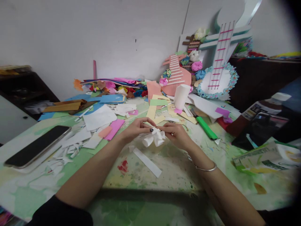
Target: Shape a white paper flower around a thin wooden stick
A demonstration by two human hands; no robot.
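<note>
Between my two hands, just above the table, is a white paper flower [154, 137] with curled petals. My left hand [137, 129] pinches it from the left, its fingers closed near the top. From the right, my right hand [176, 133] grips the same flower with thumb and forefinger, the other fingers curled in. The exact contact between the fingertips is partly hidden. Below the flower, a white paper strip [147, 162] lies slantwise on the paint-stained table [174, 174].
At left lie a phone [37, 146] and paper scraps [100, 117]. On the right are a green-handled cutter [206, 127], a carton [268, 158] and a dark bottle [261, 110]. A white paper roll [182, 96] and paper instrument models [218, 69] stand behind.
</note>
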